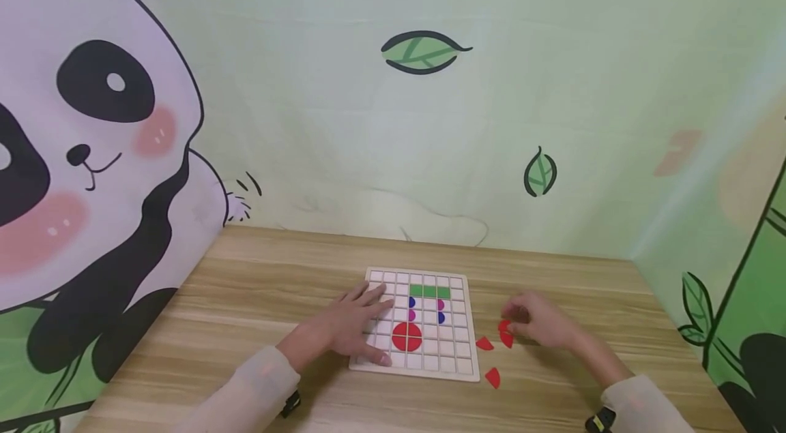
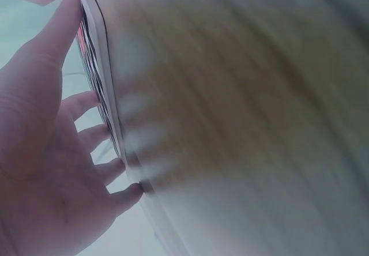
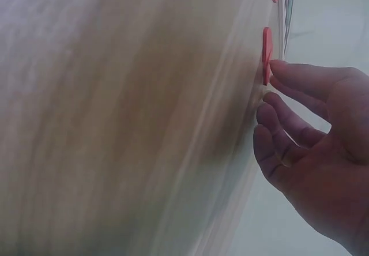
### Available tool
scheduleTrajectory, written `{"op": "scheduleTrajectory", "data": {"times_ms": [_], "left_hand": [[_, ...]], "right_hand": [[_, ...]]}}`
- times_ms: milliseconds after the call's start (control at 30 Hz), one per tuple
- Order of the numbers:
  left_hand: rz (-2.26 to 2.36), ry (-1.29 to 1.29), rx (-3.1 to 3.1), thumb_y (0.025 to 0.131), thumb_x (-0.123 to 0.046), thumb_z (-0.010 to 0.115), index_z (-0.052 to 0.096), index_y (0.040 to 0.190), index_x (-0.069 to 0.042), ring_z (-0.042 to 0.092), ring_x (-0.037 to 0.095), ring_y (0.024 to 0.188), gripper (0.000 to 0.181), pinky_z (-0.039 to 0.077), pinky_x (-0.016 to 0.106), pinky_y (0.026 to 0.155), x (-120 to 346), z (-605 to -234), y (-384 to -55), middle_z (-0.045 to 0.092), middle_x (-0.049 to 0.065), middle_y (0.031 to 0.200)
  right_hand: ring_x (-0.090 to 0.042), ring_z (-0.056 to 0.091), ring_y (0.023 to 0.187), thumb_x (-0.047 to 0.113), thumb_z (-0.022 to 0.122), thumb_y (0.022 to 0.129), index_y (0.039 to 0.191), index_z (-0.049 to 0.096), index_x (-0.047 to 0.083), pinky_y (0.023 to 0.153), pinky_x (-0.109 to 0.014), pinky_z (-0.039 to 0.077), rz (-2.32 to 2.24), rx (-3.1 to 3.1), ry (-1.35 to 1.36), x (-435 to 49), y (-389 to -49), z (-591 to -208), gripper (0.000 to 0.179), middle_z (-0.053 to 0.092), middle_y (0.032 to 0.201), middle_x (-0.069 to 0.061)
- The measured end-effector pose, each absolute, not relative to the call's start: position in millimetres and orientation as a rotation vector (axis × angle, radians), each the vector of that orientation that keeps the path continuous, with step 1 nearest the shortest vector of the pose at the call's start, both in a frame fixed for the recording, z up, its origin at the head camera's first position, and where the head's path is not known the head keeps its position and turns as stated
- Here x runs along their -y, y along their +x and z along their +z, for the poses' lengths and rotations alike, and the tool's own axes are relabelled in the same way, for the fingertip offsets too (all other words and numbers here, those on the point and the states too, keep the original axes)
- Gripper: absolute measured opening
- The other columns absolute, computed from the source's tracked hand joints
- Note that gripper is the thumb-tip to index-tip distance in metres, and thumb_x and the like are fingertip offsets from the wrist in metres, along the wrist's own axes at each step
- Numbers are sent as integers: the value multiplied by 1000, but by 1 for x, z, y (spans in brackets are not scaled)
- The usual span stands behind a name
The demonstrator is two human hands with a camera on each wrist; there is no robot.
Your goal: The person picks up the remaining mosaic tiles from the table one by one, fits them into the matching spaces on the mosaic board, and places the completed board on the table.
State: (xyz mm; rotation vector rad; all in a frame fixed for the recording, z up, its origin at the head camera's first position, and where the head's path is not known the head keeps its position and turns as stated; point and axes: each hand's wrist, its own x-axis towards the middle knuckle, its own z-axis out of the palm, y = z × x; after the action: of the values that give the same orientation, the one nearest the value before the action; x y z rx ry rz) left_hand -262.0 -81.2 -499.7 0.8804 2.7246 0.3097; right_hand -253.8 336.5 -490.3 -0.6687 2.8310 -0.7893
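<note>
Tabletop (image 1: 258, 283) beneath partly hidden board (image 1: 434, 346)

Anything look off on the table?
Nothing damaged or spilled that I can see. Only untidy bit: red pieces scattered on the table, right of the board, near the right hand. Green squares look neatly in line.

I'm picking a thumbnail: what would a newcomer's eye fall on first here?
Probably the large panda picture at the left of the backdrop. Then the red circle on the white grid board, beside the spread left hand. Right of the board, the right hand is at loose red pieces on the table.
</note>
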Motion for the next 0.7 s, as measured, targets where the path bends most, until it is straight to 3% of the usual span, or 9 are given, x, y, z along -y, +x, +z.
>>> {"op": "scheduleTrajectory", "data": {"times_ms": [433,700], "left_hand": [[291,882,-2723,78,-84,71,33,168,-28,6,41,163,113,19,66,126,81,-501,-263,15,4,178],[317,891,-2725,78,-83,72,34,168,-27,6,42,162,112,18,66,126,81,-501,-264,15,5,178]], "right_hand": [[-16,56,83,1,77,95,97,67,9,72,-29,52,-892,-2847,-593,-333,-251,-494,13,62,90,3],[-14,60,85,7,75,99,96,70,17,75,-30,56,-914,-2898,-524,-306,-258,-486,11,67,90,8]]}}
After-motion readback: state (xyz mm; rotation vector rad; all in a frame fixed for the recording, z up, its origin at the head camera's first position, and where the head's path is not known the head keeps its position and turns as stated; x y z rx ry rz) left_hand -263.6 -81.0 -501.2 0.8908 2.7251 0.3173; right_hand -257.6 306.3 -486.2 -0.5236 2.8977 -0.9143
